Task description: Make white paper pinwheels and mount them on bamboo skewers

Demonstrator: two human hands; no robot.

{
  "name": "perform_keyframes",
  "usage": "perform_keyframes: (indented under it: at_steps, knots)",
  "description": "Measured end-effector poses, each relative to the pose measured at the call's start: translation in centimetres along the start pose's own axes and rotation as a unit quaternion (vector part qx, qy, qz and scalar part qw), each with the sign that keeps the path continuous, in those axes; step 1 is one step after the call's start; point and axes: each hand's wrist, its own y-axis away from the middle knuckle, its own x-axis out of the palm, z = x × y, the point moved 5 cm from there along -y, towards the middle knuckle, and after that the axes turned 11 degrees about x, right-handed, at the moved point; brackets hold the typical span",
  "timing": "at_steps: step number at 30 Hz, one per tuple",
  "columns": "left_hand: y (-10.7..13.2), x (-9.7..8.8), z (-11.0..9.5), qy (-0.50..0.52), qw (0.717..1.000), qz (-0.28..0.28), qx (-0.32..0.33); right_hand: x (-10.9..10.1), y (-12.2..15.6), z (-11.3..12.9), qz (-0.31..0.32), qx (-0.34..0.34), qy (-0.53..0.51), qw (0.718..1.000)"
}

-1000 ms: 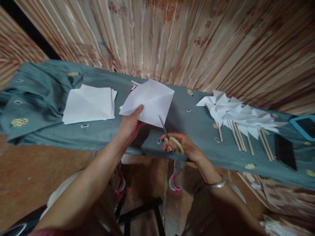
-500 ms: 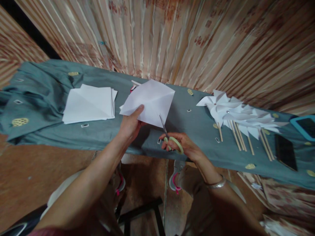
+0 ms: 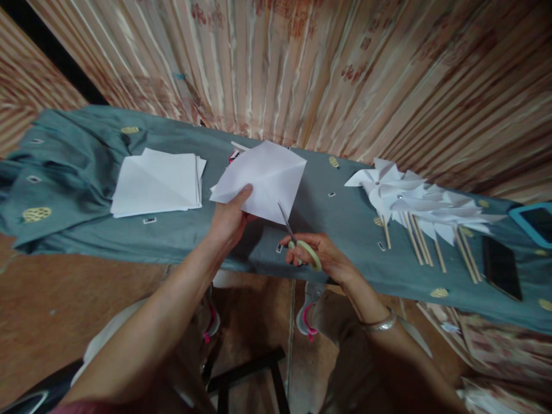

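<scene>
My left hand (image 3: 232, 217) grips a creased white sheet of paper (image 3: 269, 172) by its near left side, thumb on top. The sheet is held up over the table. In my right hand (image 3: 317, 248) is a pair of scissors (image 3: 307, 253) with pale green handles, fingers through the loops. One blade lies over the paper's near corner, pointing towards its middle; the other blade is mostly hidden. Left of my hands lies a stack of white paper (image 3: 157, 184). Finished-looking white paper pinwheels (image 3: 405, 195) on wooden sticks lie in a pile to the right.
A blue-green patterned cloth (image 3: 340, 230) covers the narrow table. At its right end are a dark phone (image 3: 501, 267) and a blue-framed device (image 3: 535, 221). Small items, partly hidden, lie behind the held sheet. A pleated curtain (image 3: 276, 69) hangs along the far side.
Almost nothing differs. The paper and scissors keep their places, while the fingers of my right hand shift very slightly on the handles.
</scene>
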Motion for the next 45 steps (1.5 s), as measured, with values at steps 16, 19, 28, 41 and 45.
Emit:
perform_keyframes:
  at_steps: [16,19,28,41,45]
  knots:
    - [0.0,0.1,-0.6,0.017,1.0,-0.003,0.005,0.2,-0.1,0.2,0.006,-0.004,0.0,1.0]
    - [0.0,0.2,-0.8,0.016,1.0,0.003,0.005,0.3,-0.1,0.3,0.008,-0.01,0.005,1.0]
    - [0.0,0.0,-0.8,0.022,1.0,0.003,0.01,0.4,-0.1,0.3,0.011,-0.013,0.0,1.0]
    - [0.1,-0.4,-1.2,0.019,1.0,0.014,0.017,0.7,-0.4,0.1,0.016,-0.006,-0.021,1.0]
    - [0.1,-0.4,-1.2,0.024,1.0,0.001,0.013,0.7,-0.4,0.1,0.014,0.003,-0.026,1.0]
